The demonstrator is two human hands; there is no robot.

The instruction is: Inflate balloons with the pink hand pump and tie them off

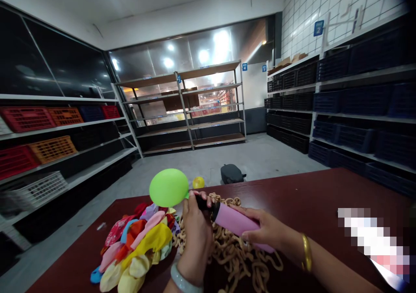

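A partly blown green balloon sits on the black nozzle of a pink hand pump. My left hand is closed around the balloon's neck at the nozzle. My right hand grips the pink pump body from the right. Both hands hover over a tangle of tan chain links on the dark red table. A heap of flat balloons in several colours lies just left of my left hand.
A small yellow balloon rests beyond the table's far edge, near a dark bag on the floor. Shelving with red and orange crates lines the left wall, dark crates the right, bare racks the back.
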